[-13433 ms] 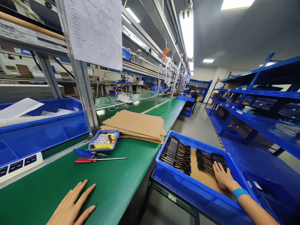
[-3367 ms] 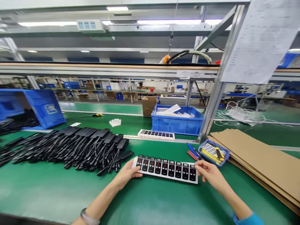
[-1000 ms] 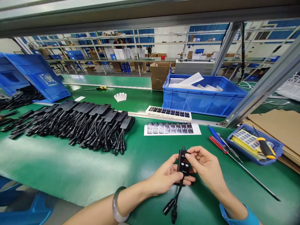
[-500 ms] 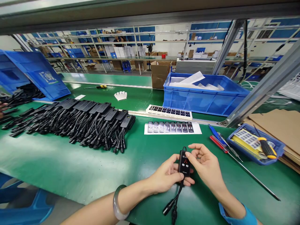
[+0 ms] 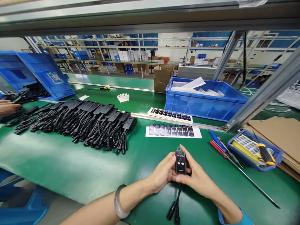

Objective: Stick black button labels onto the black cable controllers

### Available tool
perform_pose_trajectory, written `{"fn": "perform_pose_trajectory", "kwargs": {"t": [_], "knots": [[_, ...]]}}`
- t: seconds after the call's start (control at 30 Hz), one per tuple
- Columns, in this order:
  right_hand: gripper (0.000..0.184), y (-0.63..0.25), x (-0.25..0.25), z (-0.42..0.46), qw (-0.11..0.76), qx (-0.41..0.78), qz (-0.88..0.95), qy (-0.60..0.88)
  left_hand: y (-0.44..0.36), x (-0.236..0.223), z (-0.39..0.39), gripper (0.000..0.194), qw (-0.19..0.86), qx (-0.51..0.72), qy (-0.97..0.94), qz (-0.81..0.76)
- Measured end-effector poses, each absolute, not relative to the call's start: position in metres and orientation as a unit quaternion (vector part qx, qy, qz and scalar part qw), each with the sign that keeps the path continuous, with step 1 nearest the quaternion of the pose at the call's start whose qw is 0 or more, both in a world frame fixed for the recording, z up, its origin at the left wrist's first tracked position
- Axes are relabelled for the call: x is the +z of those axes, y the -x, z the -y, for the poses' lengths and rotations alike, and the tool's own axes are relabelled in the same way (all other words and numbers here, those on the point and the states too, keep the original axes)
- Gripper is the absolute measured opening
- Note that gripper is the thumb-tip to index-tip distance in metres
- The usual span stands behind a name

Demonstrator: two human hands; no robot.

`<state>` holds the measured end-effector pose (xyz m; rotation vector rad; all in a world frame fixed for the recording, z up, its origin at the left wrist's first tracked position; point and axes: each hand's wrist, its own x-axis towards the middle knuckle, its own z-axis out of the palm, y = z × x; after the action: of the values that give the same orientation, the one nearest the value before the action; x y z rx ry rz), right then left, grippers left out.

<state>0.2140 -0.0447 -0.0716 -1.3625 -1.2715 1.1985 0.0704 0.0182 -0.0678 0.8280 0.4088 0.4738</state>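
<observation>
Between both hands is a small black controller box [image 5: 180,162] with white buttons, red marks and a loop at its top; its short cables with connectors hang below. My left hand [image 5: 162,173] grips its left side, the thumb on the edge. My right hand [image 5: 194,175] closes around the right side, a finger near the top and the thumb by the lower end. Just beyond them lies a sheet of black labels [image 5: 173,131], and behind it a stack of label strips [image 5: 170,115]. A long pile of similar black controllers with cables [image 5: 93,122] lies to the left.
A blue bin [image 5: 203,100] holding white sheets stands at the back right. A red-handled screwdriver [image 5: 243,173] and a small blue tray [image 5: 255,150] lie at right. A white glove [image 5: 123,97] rests behind the pile. Another person's hand [image 5: 9,107] shows at far left.
My right hand has moved from the controller's upper face down to grip its right side and lower end. The box is turned more upright and faces me. The view has shifted slightly.
</observation>
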Motion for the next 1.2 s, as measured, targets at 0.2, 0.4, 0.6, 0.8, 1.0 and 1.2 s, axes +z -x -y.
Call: {"fn": "perform_pose_trajectory", "kwargs": {"t": [0.2, 0.4, 0.6, 0.8, 1.0, 1.2], "knots": [[0.053, -0.210, -0.074, 0.041, 0.457, 0.409, 0.528, 0.587, -0.072, -0.074, -0.019, 0.047, 0.810, 0.227, -0.485, -0.241], [0.050, -0.204, -0.079, 0.041, 0.455, 0.327, 0.547, 0.622, -0.077, -0.077, -0.018, 0.044, 0.764, 0.243, -0.538, -0.261], [0.066, -0.215, -0.075, 0.037, 0.320, 0.146, 0.638, 0.685, -0.069, -0.066, -0.042, 0.046, 0.512, 0.236, -0.789, -0.244], [0.061, -0.257, -0.062, 0.044, 0.001, -0.041, 0.567, 0.823, -0.056, -0.073, -0.083, 0.059, 0.124, 0.133, -0.919, -0.350], [0.041, -0.290, -0.050, 0.006, 0.021, -0.065, 0.565, 0.822, -0.051, -0.080, -0.089, 0.062, 0.114, 0.101, -0.926, -0.344], [0.021, -0.316, -0.054, -0.070, 0.132, -0.026, 0.584, 0.801, -0.050, -0.078, -0.089, 0.061, 0.093, 0.095, -0.930, -0.342]]}}
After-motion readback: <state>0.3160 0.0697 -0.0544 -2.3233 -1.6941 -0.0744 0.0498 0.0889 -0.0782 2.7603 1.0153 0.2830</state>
